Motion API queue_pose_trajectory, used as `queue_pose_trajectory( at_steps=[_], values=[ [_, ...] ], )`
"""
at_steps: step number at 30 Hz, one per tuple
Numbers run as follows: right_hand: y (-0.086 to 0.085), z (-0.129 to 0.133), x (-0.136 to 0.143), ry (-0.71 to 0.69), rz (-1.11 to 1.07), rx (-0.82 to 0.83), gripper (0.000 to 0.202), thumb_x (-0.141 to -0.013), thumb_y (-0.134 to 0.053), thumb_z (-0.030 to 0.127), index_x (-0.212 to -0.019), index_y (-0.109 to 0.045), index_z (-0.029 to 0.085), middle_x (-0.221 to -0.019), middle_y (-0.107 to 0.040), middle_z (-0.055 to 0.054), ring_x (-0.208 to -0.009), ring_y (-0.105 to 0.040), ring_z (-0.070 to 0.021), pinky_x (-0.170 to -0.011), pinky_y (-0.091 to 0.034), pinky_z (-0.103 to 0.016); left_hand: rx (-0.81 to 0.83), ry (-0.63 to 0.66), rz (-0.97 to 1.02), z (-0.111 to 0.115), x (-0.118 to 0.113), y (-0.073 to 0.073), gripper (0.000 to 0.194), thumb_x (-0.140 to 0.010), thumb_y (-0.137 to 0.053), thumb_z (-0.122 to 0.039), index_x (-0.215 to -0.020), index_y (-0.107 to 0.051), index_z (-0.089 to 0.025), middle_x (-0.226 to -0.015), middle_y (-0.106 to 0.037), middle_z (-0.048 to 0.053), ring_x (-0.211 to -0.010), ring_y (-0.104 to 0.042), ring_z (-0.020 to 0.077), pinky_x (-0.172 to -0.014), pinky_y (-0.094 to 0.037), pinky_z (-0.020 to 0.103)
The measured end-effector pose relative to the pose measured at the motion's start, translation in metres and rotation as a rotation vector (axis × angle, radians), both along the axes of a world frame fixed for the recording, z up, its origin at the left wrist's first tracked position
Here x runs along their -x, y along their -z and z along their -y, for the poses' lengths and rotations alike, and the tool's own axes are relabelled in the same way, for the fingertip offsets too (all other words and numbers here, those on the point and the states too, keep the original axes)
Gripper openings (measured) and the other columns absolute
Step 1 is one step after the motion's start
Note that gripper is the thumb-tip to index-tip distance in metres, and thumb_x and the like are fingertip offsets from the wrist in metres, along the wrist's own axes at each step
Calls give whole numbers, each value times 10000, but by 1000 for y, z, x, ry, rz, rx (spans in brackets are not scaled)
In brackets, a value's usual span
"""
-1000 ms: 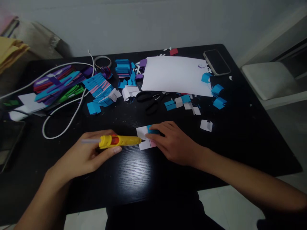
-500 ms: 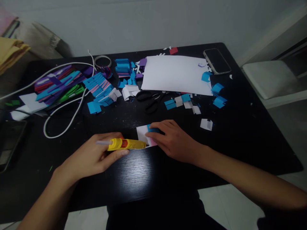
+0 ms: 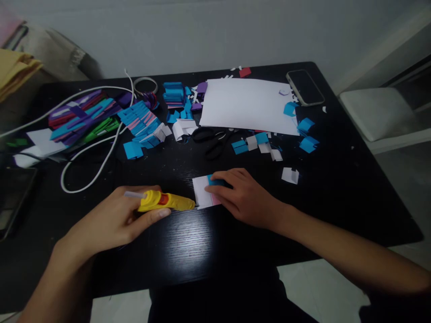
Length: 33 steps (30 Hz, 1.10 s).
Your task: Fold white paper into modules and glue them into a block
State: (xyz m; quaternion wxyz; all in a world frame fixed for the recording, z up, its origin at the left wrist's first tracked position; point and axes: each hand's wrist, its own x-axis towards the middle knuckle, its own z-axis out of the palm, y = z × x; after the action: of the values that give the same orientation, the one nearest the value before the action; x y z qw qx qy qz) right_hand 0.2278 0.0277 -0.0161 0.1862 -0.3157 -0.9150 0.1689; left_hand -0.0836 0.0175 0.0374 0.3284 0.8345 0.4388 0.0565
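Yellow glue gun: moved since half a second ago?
Yes, left. Judged against the scissors, which lie unmoved, the yellow glue gun has its tip farther left, now by the near left corner of the white paper.

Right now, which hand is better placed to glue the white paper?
Probably the left hand: it holds the yellow glue gun, nozzle beside the white paper, while the right hand rests on the blue paper.

The table is shining glossy, showing fine wood-like grain; the glue gun is looking smooth and plastic; the paper sheet is appearing matt; the phone screen is looking glassy
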Motion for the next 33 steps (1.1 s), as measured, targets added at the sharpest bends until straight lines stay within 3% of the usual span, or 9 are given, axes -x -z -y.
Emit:
queue_pose_trajectory(
  at_steps=[8,11,14,18,26,33],
  values=[
    [-2,0,0,8,-2,18,298,-1032,-500,166,-1248,-706,150,-1307,-640,-165,-1185,-602,-281,-1004,-475,-466,70,-31,77,1,6,-2,248,-985,-601,-368,-814,-672,-203,-811,-702,0,-597,-628,104,-532,-490,195],
    [-2,0,1,9,-8,15,295,-1028,-508,161,-1246,-706,147,-1306,-640,-167,-1169,-604,-279,-1005,-476,-471,33,-91,95,0,14,-9,179,-948,-640,-371,-845,-697,-236,-826,-722,2,-642,-655,139,-559,-515,226],
    [-1,0,1,11,-20,15,289,-1027,-511,158,-1239,-708,148,-1301,-643,-163,-1158,-607,-273,-1006,-476,-469,-59,-166,85,-1,26,-16,100,-922,-642,-357,-936,-699,-275,-969,-738,10,-801,-690,191,-697,-555,281],
    [0,0,1,17,-19,19,284,-1028,-518,164,-1236,-711,157,-1305,-639,-153,-1150,-606,-271,-1014,-476,-468,-191,-207,-34,0,39,-14,269,-893,-602,-339,-1154,-635,-284,-1190,-660,44,-1010,-660,255,-855,-532,352],
    [3,0,1,15,-42,-4,278,-1027,-519,167,-1234,-705,161,-1287,-641,-150,-1160,-602,-280,-1022,-482,-483,-124,-220,-257,-3,41,6,303,-822,-550,-165,-1123,-572,-187,-1263,-531,118,-1124,-566,269,-995,-491,404],
    [1,0,2,10,-49,7,292,-1029,-512,152,-1273,-673,161,-1272,-659,-136,-1170,-606,-266,-1036,-480,-470,-211,-210,-297,-21,40,-8,325,-807,-556,-178,-1123,-628,-170,-1247,-578,122,-1153,-558,291,-1034,-470,445]
  ],
)
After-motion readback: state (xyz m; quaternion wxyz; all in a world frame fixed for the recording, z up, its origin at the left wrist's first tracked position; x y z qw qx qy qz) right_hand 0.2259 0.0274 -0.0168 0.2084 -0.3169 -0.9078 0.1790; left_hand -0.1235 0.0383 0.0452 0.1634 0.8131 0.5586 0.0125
